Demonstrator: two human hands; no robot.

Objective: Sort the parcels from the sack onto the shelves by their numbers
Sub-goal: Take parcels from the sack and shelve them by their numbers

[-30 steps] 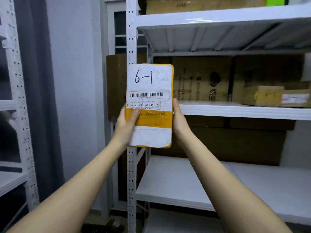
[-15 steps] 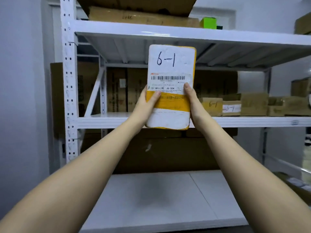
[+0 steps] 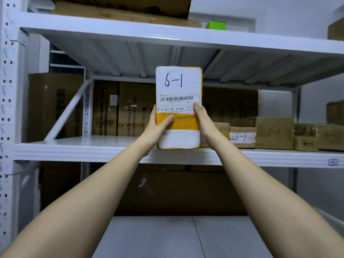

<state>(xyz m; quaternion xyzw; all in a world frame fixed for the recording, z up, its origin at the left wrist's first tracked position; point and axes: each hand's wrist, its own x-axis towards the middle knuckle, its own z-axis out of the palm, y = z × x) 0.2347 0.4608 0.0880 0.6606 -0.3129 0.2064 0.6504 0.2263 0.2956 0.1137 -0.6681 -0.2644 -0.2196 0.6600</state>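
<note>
White shelving is filling the room. Left hand point(image 3: 156, 127) and right hand point(image 3: 201, 118) are gripping the 6-1 parcel point(image 3: 179, 107) upright; placement beside the matching boxes point(image 3: 273, 134) is probably following.

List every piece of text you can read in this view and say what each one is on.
"6-1": handwritten at the top of the held parcel.
"J6-S04": printed on the held parcel's shipping label; the barcode and other print there are too small to read.
"6-1": on the white-labelled box on the middle shelf.
"6-1": on the brown box beside it.
Print on the large cartons behind: blurred.
</note>
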